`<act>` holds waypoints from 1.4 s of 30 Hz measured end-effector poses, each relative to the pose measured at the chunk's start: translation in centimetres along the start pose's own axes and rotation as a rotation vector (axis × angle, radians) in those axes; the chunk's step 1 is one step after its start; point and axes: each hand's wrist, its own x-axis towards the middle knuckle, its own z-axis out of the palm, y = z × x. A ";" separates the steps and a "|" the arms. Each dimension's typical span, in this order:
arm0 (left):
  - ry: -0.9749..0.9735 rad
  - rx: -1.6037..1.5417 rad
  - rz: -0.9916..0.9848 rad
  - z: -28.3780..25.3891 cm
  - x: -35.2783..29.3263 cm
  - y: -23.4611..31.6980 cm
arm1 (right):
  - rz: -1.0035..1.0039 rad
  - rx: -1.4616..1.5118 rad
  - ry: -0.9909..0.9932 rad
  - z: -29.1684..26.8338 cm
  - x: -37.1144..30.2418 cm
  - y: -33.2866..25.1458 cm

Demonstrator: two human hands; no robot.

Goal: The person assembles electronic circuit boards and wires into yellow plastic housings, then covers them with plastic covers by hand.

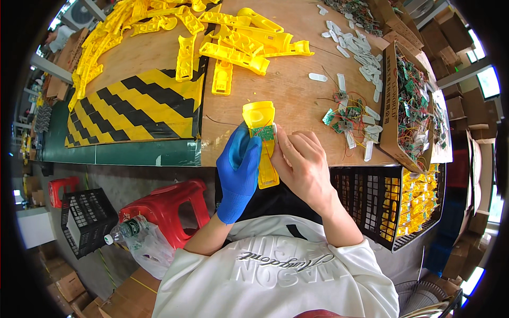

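Observation:
In a blue glove, my left hand [238, 161] is closed round a long yellow plastic housing [269, 172], held tilted over the table's front edge. Across the housing, below its wide scooped end, lies a small green circuit board [263, 132]. The gloved thumb presses at the board's lower left. My bare right hand [305, 161] pinches at the right edge of the board, where a small whitish bit shows by the fingertips. What exactly those fingers grip is hidden. A thin dark wire [222, 122] sticks out to the left of the housing.
Yellow housings [238, 45] lie heaped at the back. To the right are wired boards [347, 119], white strips [358, 50] and a cardboard box [391, 100] of boards. Below stand a black crate [389, 204] of yellow parts and a red stool [169, 209]. Striped tape [143, 106] covers the left tabletop.

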 end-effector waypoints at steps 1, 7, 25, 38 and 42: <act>0.000 0.003 -0.001 0.0 -0.1 0.0 | -0.022 0.016 -0.003 -0.1 0.1 0.1; 0.039 -0.007 -0.031 0.1 -0.4 0.1 | -0.058 0.016 -0.035 -0.3 0.1 0.2; 0.021 -0.032 -0.080 -0.7 0.1 -0.4 | -0.039 0.031 -0.177 -1.3 1.1 0.2; -0.031 -0.174 -0.149 -0.2 0.3 1.0 | -0.001 0.000 -0.189 -1.3 1.1 0.0; -0.017 -0.093 -0.088 0.1 -0.2 0.7 | -0.017 0.002 -0.166 -1.4 1.1 -0.1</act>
